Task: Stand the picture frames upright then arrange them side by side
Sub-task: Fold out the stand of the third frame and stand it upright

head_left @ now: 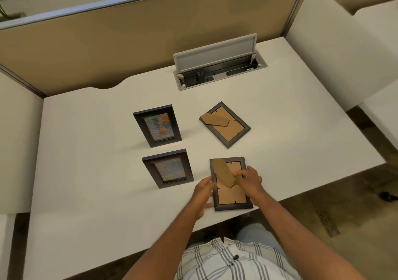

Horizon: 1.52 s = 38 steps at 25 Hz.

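Four dark picture frames are on the white desk (pixel 86 172). Two stand upright with colourful pictures facing me: one further back (pixel 157 125) and one nearer (pixel 168 168). A third frame (pixel 225 124) lies face down at the right, its cardboard back and folded stand showing. The fourth frame (pixel 230 186) lies face down near the front edge. My left hand (pixel 203 195) holds its left edge. My right hand (pixel 249 179) pinches its brown cardboard stand (pixel 224 173), which is lifted off the backing.
An open grey cable hatch (pixel 217 64) with its lid raised sits at the back of the desk. Tan partition panels (pixel 107 49) close off the far side. White seats flank the desk at the left and right.
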Available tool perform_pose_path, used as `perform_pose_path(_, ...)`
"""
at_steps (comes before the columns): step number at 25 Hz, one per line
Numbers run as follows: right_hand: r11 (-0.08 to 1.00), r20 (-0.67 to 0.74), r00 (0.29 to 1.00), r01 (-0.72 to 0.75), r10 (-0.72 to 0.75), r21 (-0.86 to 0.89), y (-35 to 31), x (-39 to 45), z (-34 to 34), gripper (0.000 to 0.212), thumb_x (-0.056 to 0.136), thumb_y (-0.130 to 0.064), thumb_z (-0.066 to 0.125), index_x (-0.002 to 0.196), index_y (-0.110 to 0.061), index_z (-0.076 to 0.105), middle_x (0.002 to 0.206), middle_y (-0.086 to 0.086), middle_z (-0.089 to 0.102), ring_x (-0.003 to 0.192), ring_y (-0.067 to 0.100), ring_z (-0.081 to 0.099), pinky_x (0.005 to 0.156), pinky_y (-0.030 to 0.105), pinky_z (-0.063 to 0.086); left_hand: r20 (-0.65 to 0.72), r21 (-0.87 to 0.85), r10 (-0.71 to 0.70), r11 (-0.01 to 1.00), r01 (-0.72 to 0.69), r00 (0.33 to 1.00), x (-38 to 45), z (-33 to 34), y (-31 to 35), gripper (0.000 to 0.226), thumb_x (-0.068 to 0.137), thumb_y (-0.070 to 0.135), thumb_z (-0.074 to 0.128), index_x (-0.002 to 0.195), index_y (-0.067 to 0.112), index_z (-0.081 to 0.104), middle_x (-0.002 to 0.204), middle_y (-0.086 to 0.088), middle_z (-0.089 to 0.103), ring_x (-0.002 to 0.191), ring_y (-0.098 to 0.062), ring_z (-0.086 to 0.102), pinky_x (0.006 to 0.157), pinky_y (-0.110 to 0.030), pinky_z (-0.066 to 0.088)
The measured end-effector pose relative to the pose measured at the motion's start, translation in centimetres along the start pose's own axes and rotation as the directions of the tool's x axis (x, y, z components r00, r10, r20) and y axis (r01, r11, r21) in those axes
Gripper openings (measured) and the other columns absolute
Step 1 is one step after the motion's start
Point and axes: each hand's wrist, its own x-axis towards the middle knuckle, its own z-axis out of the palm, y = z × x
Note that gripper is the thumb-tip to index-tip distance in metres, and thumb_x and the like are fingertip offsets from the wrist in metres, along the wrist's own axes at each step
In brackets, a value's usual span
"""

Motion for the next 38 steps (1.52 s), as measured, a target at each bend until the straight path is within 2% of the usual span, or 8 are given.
perform_pose_path(6,0.98,0.135,0.991,-0.004,-0.023,0.197,0.3,-0.7,-0.8,0.014,0.088,-0.022,0.072,0.1,-0.014,0.073,0.12,0.007,0.064,0.116,0.026,0.06,0.098,0.041,0.053,0.012,0.033,-0.01,0.999,0.01,1.0,0.6,-0.2,1.0,0.048,0.102,0.028,0.05,0.149,0.03,0.043,0.143,-0.005,0.052,0.122,-0.03,0.055,0.093,-0.042,0.052)
perform_pose_path(12,0.921,0.272,0.959,-0.179,0.084,0.346,-0.3,-1.4,-1.9,0.023,0.097,-0.029,0.062,0.112,-0.013,0.068,0.116,0.011,0.068,0.109,0.028,0.064,0.099,0.043,0.054,-0.005,0.107,0.104,0.989,-0.103,0.995,0.9,-0.6,1.0,0.047,0.102,0.014,0.042,0.146,0.029,0.049,0.115,-0.001,0.065,0.1,-0.018,0.061,0.079,-0.032,0.05)
perform_pose_path(15,0.839,0.368,0.912,-0.341,0.184,0.425,-0.6,-1.3,-2.5,0.035,0.096,-0.03,0.062,0.126,-0.012,0.064,0.118,0.015,0.068,0.11,0.029,0.065,0.098,0.04,0.055,0.005,0.229,0.226,0.948,-0.221,0.974,1.0,0.1,2.3,0.048,0.098,0.011,0.045,0.141,0.029,0.056,0.15,-0.003,0.046,0.13,-0.024,0.049,0.099,-0.038,0.05)
perform_pose_path(20,0.569,0.543,0.806,-0.566,0.233,0.596,-0.7,-1.3,-3.9,0.04,0.094,-0.028,0.063,0.125,-0.003,0.064,0.116,0.025,0.071,0.101,0.034,0.072,0.068,0.036,0.063,0.118,0.184,0.27,0.94,-0.288,0.956,0.2,0.2,3.8,0.034,0.101,0.044,0.037,0.114,0.037,0.067,0.127,0.007,0.063,0.12,-0.012,0.056,0.093,-0.029,0.036)
perform_pose_path(23,0.38,0.604,0.772,-0.628,0.197,0.679,-1.0,-1.2,-4.7,0.056,0.094,-0.041,0.056,0.134,-0.001,0.056,0.139,0.023,0.054,0.134,0.045,0.05,0.097,0.055,0.053,0.187,0.097,0.326,0.933,-0.347,0.927,1.0,-0.1,3.8,0.064,0.099,0.049,0.016,0.13,0.023,0.066,0.12,0.002,0.075,0.122,-0.017,0.063,0.109,-0.037,0.031)
perform_pose_path(27,0.567,0.414,0.884,-0.46,0.217,0.684,-1.6,-0.5,-4.8,0.067,0.093,-0.062,0.045,0.141,-0.017,0.055,0.153,0.009,0.043,0.151,0.028,0.023,0.121,0.052,0.011,0.028,-0.007,0.248,0.969,-0.248,0.968,2.0,1.1,5.1,0.076,0.103,0.058,0.013,0.123,0.013,0.071,0.106,-0.007,0.078,0.11,-0.023,0.067,0.104,-0.036,0.039)
perform_pose_path(31,0.564,0.292,0.939,-0.344,0.183,0.751,-2.6,-0.6,-4.9,0.065,0.093,-0.067,0.041,0.125,-0.016,0.066,0.123,0.01,0.069,0.124,0.025,0.057,0.103,0.036,0.041,-0.034,-0.153,0.114,0.981,-0.118,0.993,2.9,1.4,6.7,0.074,0.101,0.063,0.015,0.103,0.015,0.071,0.089,-0.007,0.08,0.094,-0.024,0.07,0.08,-0.033,0.052)
perform_pose_path(38,0.654,0.215,0.952,-0.307,0.219,0.691,-2.9,0.4,-4.9,0.056,0.094,-0.068,0.037,0.114,-0.024,0.065,0.12,0.01,0.069,0.117,0.026,0.058,0.115,0.045,0.027,-0.105,-0.216,0.025,0.975,-0.047,0.994,3.2,1.8,8.4,0.065,0.103,0.057,0.014,0.078,0.016,0.059,0.063,-0.003,0.073,0.073,-0.022,0.067,0.057,-0.027,0.045)
